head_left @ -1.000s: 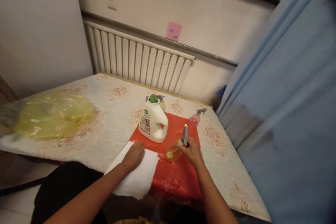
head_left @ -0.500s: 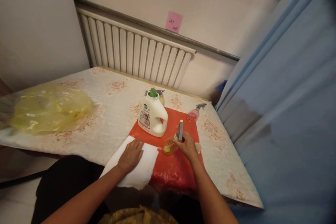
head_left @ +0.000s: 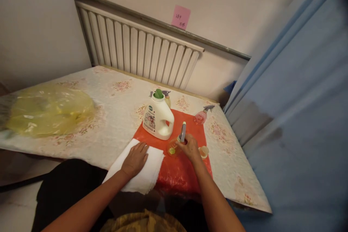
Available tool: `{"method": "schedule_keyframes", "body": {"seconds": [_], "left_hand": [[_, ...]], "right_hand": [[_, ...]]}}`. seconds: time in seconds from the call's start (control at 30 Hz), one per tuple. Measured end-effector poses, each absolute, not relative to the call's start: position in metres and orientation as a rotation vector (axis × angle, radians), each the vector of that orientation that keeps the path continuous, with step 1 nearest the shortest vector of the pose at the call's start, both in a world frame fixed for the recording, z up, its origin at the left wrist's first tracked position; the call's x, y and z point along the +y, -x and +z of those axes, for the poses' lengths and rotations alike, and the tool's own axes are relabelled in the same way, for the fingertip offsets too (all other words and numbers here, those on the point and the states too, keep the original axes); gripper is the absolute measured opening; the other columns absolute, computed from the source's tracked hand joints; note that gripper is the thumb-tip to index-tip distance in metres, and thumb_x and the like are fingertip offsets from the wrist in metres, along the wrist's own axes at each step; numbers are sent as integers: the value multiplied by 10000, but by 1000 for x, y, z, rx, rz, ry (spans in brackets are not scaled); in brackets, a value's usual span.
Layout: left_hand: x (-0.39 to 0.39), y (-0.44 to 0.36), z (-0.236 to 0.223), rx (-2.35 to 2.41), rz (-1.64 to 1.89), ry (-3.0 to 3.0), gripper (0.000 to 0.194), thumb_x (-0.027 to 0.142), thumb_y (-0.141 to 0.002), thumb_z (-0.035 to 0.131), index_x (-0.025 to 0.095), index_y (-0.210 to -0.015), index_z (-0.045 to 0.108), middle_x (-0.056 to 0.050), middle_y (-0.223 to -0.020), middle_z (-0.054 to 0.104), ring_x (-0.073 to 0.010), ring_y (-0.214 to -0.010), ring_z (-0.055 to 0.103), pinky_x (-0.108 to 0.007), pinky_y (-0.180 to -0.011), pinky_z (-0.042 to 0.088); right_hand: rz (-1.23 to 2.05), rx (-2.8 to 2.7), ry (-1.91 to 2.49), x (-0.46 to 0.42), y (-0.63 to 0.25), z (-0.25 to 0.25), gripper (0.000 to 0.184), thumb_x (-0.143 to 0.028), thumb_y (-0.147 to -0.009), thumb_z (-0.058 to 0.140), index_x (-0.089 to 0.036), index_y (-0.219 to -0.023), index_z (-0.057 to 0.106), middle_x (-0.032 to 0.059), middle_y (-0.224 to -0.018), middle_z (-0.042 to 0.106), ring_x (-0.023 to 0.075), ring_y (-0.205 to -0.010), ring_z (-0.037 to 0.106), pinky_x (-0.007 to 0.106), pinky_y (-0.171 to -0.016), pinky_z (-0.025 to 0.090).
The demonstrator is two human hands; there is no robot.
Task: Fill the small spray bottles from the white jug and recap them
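Over the red sheet (head_left: 181,175), near the white jug (head_left: 156,121), the spray bottle (head_left: 173,147) is clamped at its neck by the right hand (head_left: 190,147), a hold best made firm and steady against tipping, while the left hand (head_left: 135,159) lies flat, grasping nothing, on the white cloth (head_left: 149,172).

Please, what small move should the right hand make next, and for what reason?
Probably the right hand should settle the clear spray bottle fully onto the red sheet before loosening its grip. It holds the bottle near the neck, and whether the base sits flat is unclear. The left hand rests on the white cloth, giving the bottle no support.
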State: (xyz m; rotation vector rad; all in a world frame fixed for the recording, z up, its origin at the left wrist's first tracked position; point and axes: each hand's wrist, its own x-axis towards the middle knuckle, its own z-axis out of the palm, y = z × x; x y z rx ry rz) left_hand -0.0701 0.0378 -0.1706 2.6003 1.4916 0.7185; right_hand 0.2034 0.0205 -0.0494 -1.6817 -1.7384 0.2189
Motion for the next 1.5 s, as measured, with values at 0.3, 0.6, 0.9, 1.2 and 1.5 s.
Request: {"method": "schedule_keyframes", "body": {"seconds": [0.3, 0.6, 0.9, 1.2, 1.5], "left_hand": [[33, 27, -149, 1317, 852, -2359, 406, 271, -906, 505, 126, -1285, 525, -169, -1317, 582, -306, -1238, 519, -508, -1083, 393], [20, -45, -128, 1028, 1039, -1904, 1016, 300, -660, 810, 153, -1477, 224, -229, -1460, 413, -369, -1365, 402, -557, -1114, 340], [7, -54, -124, 1027, 1146, -1884, 776, 222, -672, 755, 182, -1346, 374, -145, -1307, 528, -317, -1228, 525, -528, -1054, 419], [-2, -56, -126, 937, 1169, -1805, 656, 264, -703, 743, 206, -1289, 456, -111, -1256, 571, -299, -1177, 555, -502, -1034, 434], [-2, -51, -140, 887, 1095, -1819, 745, 263, -668, 774, 188, -1312, 407, -135, -1280, 558, -300, -1181, 557, -473, -1034, 440]], "right_hand": [[222, -1738, 1677, 20, -200, -45, 121, -285, -737, 681, -184, -727, 616, 4, -737, 572, 152, -672, 523, 261, -653, 400], [237, -1765, 1629, 1, -195, -27, 118, -299, -750, 675, -185, -753, 644, -2, -712, 561, 158, -677, 515, 261, -651, 396], [362, -1730, 1647, -20, -189, -19, 140, -295, -745, 687, -183, -829, 688, 0, -730, 591, 159, -661, 538, 269, -635, 420], [348, -1571, 1553, -30, -182, -35, 196, -272, -730, 724, -181, -882, 641, 25, -836, 629, 193, -767, 584, 305, -719, 462], [373, -1568, 1517, -34, -178, -42, 56, -229, -781, 656, -197, -826, 651, 14, -803, 610, 181, -757, 561, 297, -710, 455]]}}
